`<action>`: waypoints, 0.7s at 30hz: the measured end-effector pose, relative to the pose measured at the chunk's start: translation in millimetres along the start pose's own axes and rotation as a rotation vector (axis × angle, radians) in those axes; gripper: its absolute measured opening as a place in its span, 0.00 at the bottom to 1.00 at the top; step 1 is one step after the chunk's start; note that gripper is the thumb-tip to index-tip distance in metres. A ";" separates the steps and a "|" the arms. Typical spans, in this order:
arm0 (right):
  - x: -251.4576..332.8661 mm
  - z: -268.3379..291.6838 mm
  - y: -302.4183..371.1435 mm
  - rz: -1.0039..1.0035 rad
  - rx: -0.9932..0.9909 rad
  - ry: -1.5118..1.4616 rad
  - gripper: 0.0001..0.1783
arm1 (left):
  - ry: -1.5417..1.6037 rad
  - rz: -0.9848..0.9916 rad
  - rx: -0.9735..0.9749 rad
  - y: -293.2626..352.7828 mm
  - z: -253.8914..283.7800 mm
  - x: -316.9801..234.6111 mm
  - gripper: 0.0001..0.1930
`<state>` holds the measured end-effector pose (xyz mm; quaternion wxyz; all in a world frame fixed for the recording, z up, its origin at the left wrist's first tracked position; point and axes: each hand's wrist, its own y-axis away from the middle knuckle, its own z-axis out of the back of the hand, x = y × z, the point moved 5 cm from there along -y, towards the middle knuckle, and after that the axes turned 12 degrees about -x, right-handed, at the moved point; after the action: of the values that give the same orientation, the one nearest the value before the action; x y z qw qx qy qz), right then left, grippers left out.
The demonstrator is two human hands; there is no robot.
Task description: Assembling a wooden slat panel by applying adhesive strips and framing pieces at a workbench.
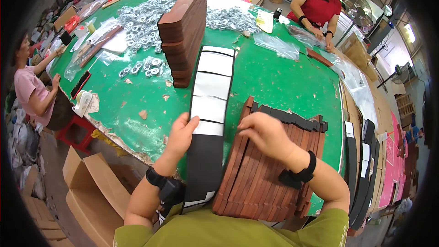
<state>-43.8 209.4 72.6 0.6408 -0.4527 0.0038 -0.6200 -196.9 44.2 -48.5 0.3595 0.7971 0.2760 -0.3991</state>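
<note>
A long black strip with white rectangular pieces along its far part runs away from my body across the green table. My left hand grips its left edge, thumb on top, beside the nearest white piece. To the right lies a row of reddish-brown wooden slats, packed side by side, with black pieces at their far ends. Over the far left part of this row hovers my right hand, its fingers curled into a pinch. Whatever may be between those fingertips is too small to make out.
A tall stack of brown wooden pieces stands beyond the strip, near piles of metal rings. One co-worker handles items at the far right; another is at the left edge. An open cardboard box sits lower left.
</note>
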 end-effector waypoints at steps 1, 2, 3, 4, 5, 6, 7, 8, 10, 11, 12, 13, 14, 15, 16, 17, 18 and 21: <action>-14.7 6.0 -2.2 -0.234 -0.021 -0.079 0.08 | -0.426 -0.222 -0.126 -9.4 16.5 -5.4 0.21; -21.6 14.9 -10.0 -0.218 -0.123 -0.059 0.07 | -0.853 -0.442 -0.253 -13.8 25.7 -10.3 0.25; -39.6 23.0 -9.5 -0.360 -0.180 -0.132 0.09 | -0.851 -0.440 -0.243 -10.2 17.5 -10.9 0.25; -52.4 31.3 -11.6 -0.423 -0.173 -0.061 0.11 | -1.024 -0.824 -0.281 9.0 -0.8 -29.5 0.28; -63.8 38.0 -12.2 -0.486 -0.166 0.009 0.13 | -1.178 -1.217 -0.313 28.4 -17.3 -38.8 0.32; -70.8 37.9 -11.6 -0.488 -0.167 0.010 0.13 | -1.182 -1.274 -0.144 34.1 -23.9 -34.2 0.35; -81.4 36.0 -7.8 -0.492 -0.167 0.002 0.16 | -1.179 -1.269 -0.142 40.7 -31.9 -33.8 0.35; -89.2 34.0 -4.6 -0.496 -0.167 -0.005 0.18 | -1.213 -1.267 0.119 49.9 -52.1 -25.7 0.36; -90.0 23.2 -7.8 -0.408 -0.162 0.020 0.20 | -1.247 -1.187 0.427 62.1 -77.9 -2.4 0.37; -88.2 17.6 -10.5 -0.316 -0.167 0.048 0.21 | -1.253 -1.124 0.479 65.5 -84.7 7.9 0.38; -93.5 11.9 -10.0 -0.307 -0.133 0.095 0.23 | -1.288 -1.088 0.529 62.8 -87.5 20.0 0.39; -98.0 6.3 -9.0 -0.310 -0.134 0.097 0.23 | -1.287 -1.088 0.533 63.3 -86.9 26.0 0.39; -97.9 0.3 -9.2 -0.226 -0.133 0.137 0.23 | -1.301 -1.040 0.524 62.2 -85.6 31.6 0.39; -95.7 -6.0 -7.9 -0.147 -0.130 0.172 0.23 | -1.317 -0.985 0.516 61.1 -83.4 35.0 0.40; -99.6 -11.2 -6.3 -0.225 -0.069 0.161 0.23 | -1.335 -1.014 0.507 61.2 -81.6 34.2 0.41; -100.1 -13.9 -4.9 -0.233 -0.068 0.159 0.23 | -1.335 -1.007 0.512 60.8 -80.9 33.7 0.41; -102.2 -15.3 -4.6 -0.261 -0.051 0.194 0.23 | -1.320 -1.011 0.505 60.6 -81.8 31.9 0.41; -101.9 -13.0 -2.5 -0.304 -0.037 0.228 0.23 | -1.299 -1.016 0.495 61.0 -83.0 31.2 0.42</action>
<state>-76.7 283.7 9.6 0.5267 -0.3866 0.0191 -0.7568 -99.8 78.9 -17.9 0.0399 0.2461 0.2438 -0.9372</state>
